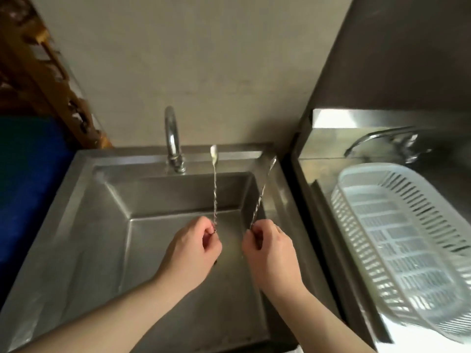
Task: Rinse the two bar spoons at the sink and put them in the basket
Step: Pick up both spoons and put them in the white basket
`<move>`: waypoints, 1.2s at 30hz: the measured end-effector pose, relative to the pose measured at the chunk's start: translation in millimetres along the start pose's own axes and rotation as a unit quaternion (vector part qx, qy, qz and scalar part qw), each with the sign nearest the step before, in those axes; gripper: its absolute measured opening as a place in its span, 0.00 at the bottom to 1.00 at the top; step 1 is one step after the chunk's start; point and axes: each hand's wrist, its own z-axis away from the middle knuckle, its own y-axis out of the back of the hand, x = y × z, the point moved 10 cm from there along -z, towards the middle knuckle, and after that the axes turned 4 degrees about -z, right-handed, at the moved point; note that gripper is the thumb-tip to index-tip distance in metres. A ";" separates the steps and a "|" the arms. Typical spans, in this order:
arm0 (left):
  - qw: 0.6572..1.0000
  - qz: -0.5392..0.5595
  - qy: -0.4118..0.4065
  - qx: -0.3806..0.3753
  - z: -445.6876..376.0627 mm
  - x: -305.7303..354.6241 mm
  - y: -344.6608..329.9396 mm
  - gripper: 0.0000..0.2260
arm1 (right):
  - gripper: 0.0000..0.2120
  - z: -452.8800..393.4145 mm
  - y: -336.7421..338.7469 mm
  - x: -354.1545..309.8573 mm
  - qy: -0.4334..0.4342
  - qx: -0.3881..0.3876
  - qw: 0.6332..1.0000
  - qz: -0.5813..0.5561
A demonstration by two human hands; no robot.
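Observation:
Over a steel sink (76, 225) my left hand (193, 250) pinches the lower end of a long twisted bar spoon (214, 189), whose pale bowl points up and away, right of the tap (172, 138). My right hand (270, 253) grips a second twisted bar spoon (261, 192), which leans up to the right toward the sink's far right corner. Both spoons are held above the basin, about a hand's width apart. No water is seen running from the tap. A white slotted plastic basket (356, 171) rests in the neighbouring basin on the right, with nothing in it.
A second tap (387, 141) stands behind the basket on the right steel unit. A dark gap and a raised steel edge (305, 174) separate the two basins. A blue surface (33, 179) and brown wooden items (51, 80) lie to the left. A plain wall rises behind the sink.

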 end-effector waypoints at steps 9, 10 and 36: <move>0.993 0.048 -0.092 -0.059 -41.9 178.0 -29.2 0.07 | 0.05 2.2 178.7 32.6 -0.023 0.116 0.992 0.032; 0.991 0.044 -0.101 -0.070 -45.6 199.3 -39.7 0.07 | 0.06 1.4 198.4 42.8 -0.033 0.130 0.990 0.032; 0.896 -0.081 0.129 -0.418 -18.5 292.6 -306.4 0.14 | 0.09 -28.2 242.0 294.3 -0.280 -0.039 0.939 0.198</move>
